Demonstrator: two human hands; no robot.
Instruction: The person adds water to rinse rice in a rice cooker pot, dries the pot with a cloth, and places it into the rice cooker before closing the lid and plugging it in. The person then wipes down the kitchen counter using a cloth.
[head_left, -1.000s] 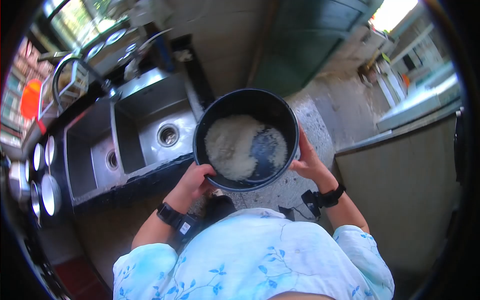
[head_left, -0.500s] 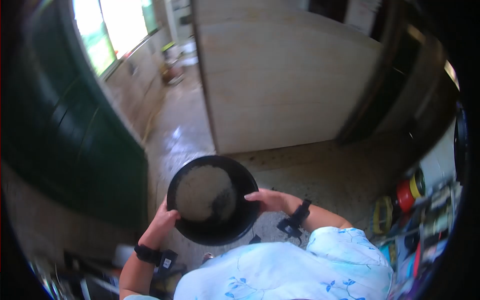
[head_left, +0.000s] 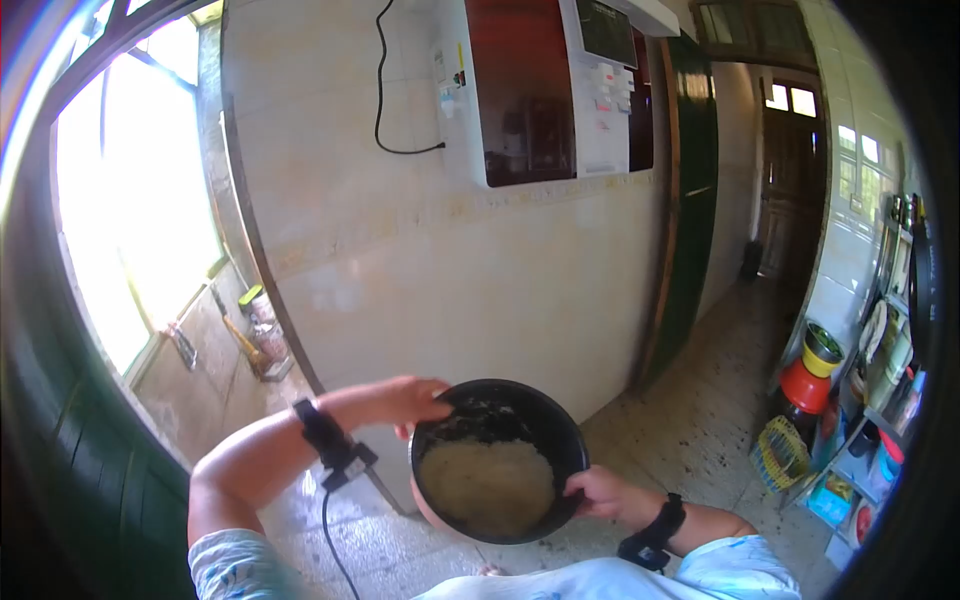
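Left elbow (head_left: pixel 212 480) bent and flared wide, left forearm (head_left: pixel 262 440) angling up and inward; left hand (head_left: pixel 398 400) blurred at its end, fingers (head_left: pixel 436 409) pointing across the body; right forearm (head_left: pixel 708 527) sits lower, right hand (head_left: pixel 602 491) gripping firmly, thumb (head_left: pixel 577 481) inward!

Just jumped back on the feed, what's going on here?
A person's right hand grips the rim of a dark bowl holding a pale, grainy heap. The left hand is at the opposite rim, too blurred to tell its hold. A pale wall stands ahead.
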